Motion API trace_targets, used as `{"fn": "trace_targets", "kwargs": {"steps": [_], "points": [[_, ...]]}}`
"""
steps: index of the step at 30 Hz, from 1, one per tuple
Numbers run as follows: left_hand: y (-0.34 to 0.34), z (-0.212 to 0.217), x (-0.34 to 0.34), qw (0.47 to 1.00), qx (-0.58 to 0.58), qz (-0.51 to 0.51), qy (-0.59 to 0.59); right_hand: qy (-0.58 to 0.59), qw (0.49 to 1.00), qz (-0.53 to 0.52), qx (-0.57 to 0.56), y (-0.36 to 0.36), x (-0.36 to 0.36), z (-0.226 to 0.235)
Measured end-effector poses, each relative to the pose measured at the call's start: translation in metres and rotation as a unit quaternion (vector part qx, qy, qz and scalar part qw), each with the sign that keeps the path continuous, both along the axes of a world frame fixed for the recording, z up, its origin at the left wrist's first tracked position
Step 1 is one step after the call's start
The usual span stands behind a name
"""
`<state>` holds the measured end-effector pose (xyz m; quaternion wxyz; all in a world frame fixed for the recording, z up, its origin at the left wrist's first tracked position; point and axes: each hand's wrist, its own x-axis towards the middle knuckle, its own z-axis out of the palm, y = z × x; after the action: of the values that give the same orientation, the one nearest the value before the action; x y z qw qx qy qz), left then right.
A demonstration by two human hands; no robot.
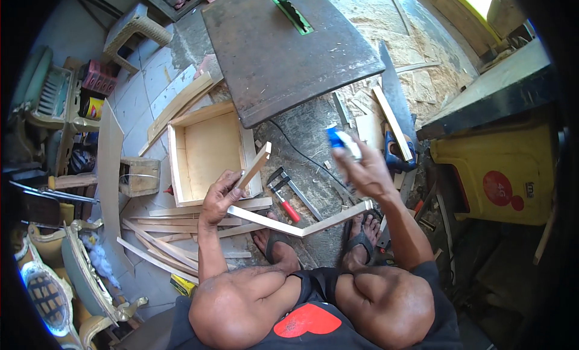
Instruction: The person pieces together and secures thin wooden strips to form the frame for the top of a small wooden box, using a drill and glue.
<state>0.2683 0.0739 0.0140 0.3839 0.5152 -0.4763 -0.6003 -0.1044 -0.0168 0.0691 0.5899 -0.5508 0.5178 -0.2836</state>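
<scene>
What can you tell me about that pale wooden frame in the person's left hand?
The wooden frame looks like three slim, light, bare wood strips, set end to end at angles, with its open side facing away from the person. The left hand grips the left strip, which slants up and away; its lower join is partly hidden by the fingers. The other two strips meet in a corner in front of the knees. Whether the right end rests on anything is unclear.

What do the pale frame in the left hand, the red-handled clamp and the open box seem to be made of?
Pale frame: apparently bare wood, judging by its light, matte strips.
Red-handled clamp: probably metal, from its bar's grey sheen; the handle could be plastic or painted wood.
Open box: seemingly wood, from its tan boards; varnish unclear.
</scene>
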Motion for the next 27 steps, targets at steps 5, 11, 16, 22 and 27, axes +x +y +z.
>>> {"fn": "trace_targets", "kwargs": {"steps": [5, 11, 16, 22, 27], "points": [[-0.007, -0.015, -0.007, 0.999, -0.017, -0.022, 0.021, 0.115, 0.968, 0.174, -0.136, -0.008, 0.043, 0.018], [-0.010, -0.008, -0.015, 0.999, -0.014, -0.030, 0.026, 0.080, 0.980, 0.138, -0.121, -0.008, 0.047, 0.009], [-0.006, -0.008, -0.009, 0.999, -0.013, -0.025, 0.016, 0.076, 0.978, 0.148, -0.122, -0.008, 0.054, 0.003], [-0.003, -0.006, -0.007, 0.999, -0.023, -0.038, 0.026, 0.048, 0.964, 0.214, -0.148, -0.012, 0.048, 0.008], [-0.004, 0.006, -0.011, 0.997, -0.036, -0.074, 0.003, 0.003, 0.944, 0.267, -0.192, -0.024, 0.044, 0.006]]}}
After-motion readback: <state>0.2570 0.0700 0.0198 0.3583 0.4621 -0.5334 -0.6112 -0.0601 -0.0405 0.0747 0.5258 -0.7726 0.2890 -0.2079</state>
